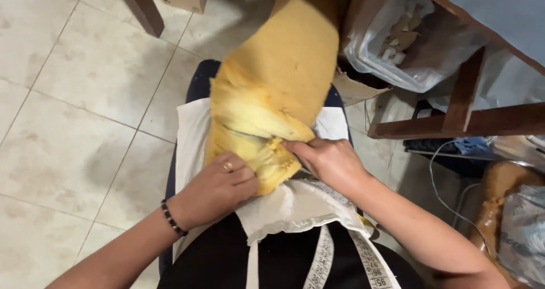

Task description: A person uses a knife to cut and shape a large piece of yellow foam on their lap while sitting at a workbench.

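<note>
A thick slab of yellow foam [284,79] is lying across the person's lap, running from the knees up toward the wooden table [465,104] at the top of the view. The left hand [218,187] is closing on the foam's torn near end — fingers curled tight, a ring showing on one finger and a dark beaded bracelet [172,218] sitting at the wrist. The right hand [329,161] is gripping the same ragged end from the other side, its fingers digging into a split in the foam. Under the foam a white cloth [284,209] is spreading over the lap, touching the foam's underside. Just nearer than the foam's end, a white measuring tape [321,260] is hanging down. Beyond the foam, under the table, a clear plastic bag [406,45] is sitting.
</note>
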